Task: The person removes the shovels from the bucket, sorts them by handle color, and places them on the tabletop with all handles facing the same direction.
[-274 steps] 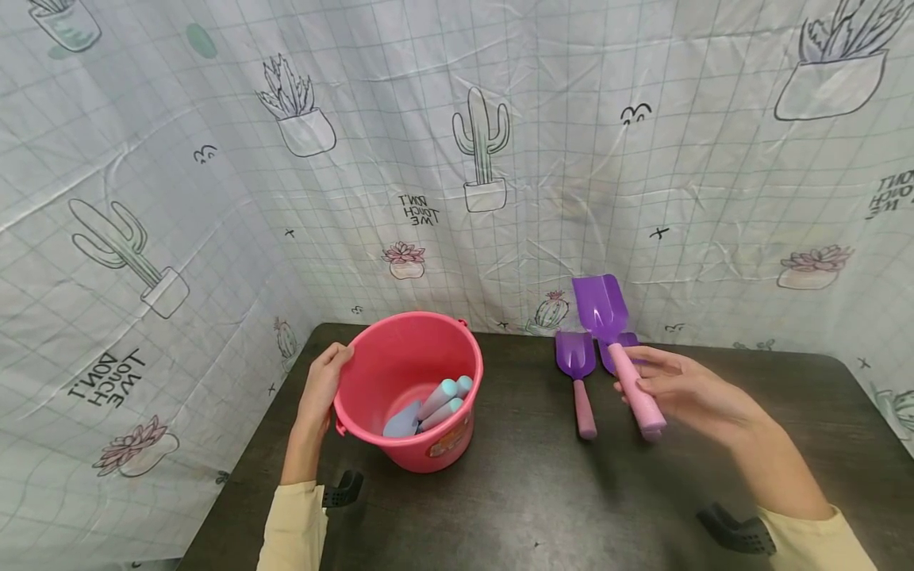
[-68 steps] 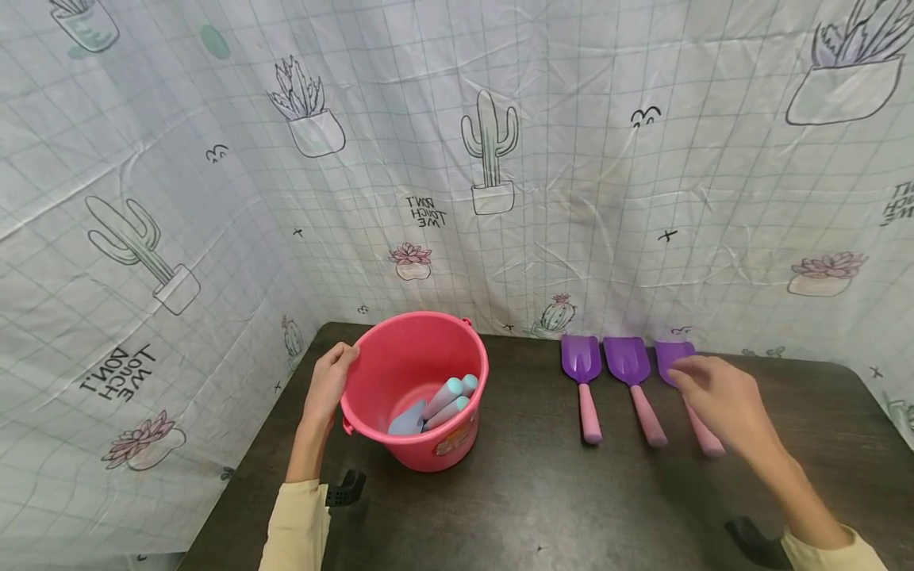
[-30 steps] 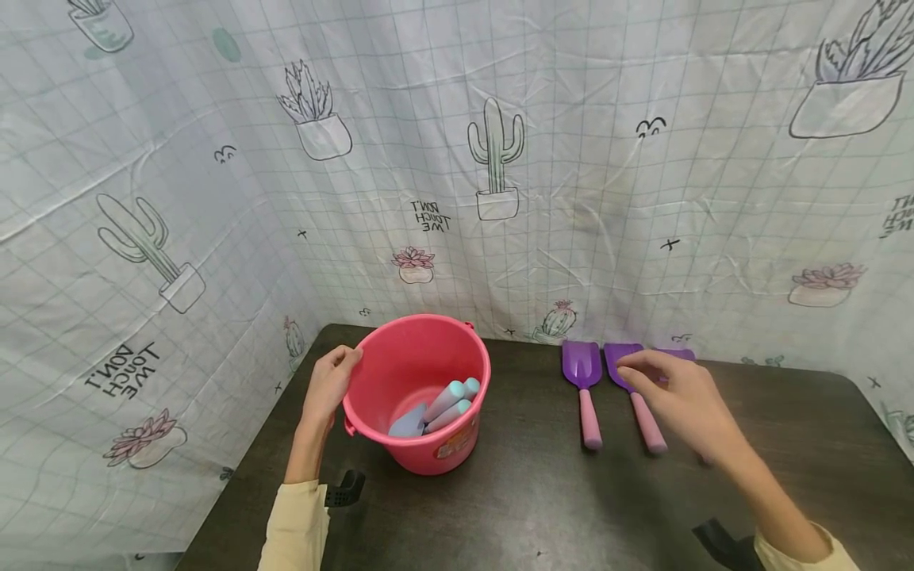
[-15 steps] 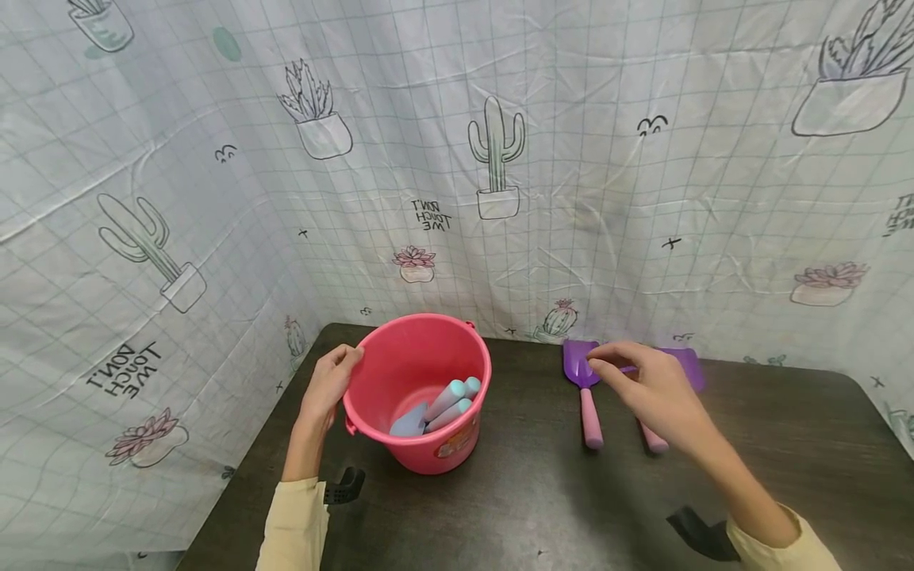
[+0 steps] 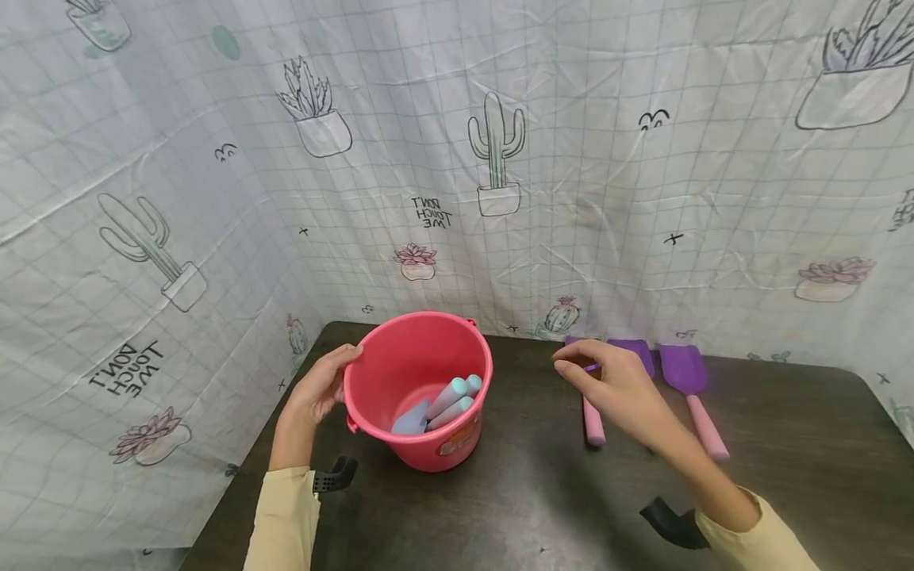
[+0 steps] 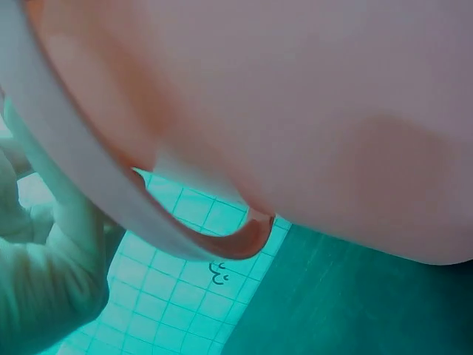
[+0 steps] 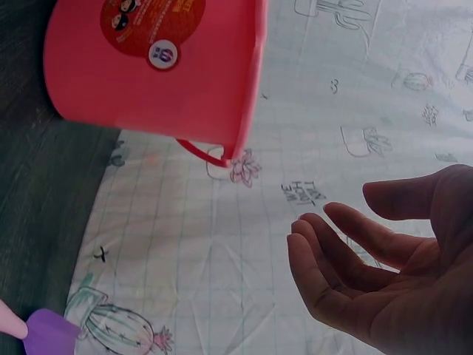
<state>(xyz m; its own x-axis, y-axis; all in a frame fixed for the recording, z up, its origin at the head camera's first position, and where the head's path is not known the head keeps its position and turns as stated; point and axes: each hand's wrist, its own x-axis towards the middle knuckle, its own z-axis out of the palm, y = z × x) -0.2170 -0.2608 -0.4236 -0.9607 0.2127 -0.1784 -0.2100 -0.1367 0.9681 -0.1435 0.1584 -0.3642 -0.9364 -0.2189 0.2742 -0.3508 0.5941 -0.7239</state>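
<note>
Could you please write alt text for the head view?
A person's left hand holds a red bucket by its rim; inside are tools with turquoise handle ends. The empty right hand hovers over three purple-bladed shovels on a dark table, before a cactus-print cloth.

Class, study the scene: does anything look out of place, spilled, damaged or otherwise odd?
The lettering on the sheet behind the table reads mirrored, perhaps because its reverse side faces the camera. I see no spill around the red bucket.
</note>
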